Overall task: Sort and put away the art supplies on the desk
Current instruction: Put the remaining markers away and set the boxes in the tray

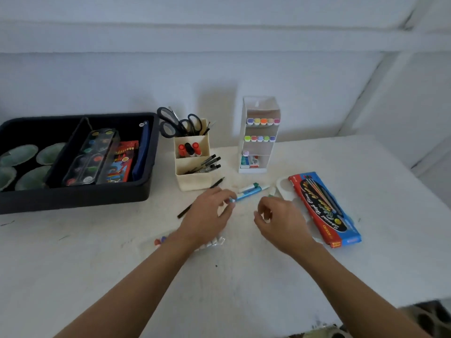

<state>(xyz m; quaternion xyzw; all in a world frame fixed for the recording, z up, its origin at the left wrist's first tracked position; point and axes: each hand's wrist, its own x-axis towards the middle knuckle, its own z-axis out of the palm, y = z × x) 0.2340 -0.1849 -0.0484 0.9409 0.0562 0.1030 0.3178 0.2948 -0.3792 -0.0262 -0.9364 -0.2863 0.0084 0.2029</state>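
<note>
Head view. The left hand (207, 213) pinches the near end of the blue pen (246, 195), which lies on the desk (97, 264) just in front of the organizer (192, 181), touching or nearly touching a green-capped marker (249, 187). The right hand (278, 220) hovers just right of it, fingers curled; whether they pinch anything cannot be told. A pencil (216, 184) lies slantwise, partly hidden by the left hand. A box (324, 211) rests on the palette (283, 186) at right. The rack (258, 132) holds markers by tier and the tray (73, 198) holds paints: like kept with like. Hence, probably, the pen is gripped by one end so it can drop upright among the organizer's pens.
</note>
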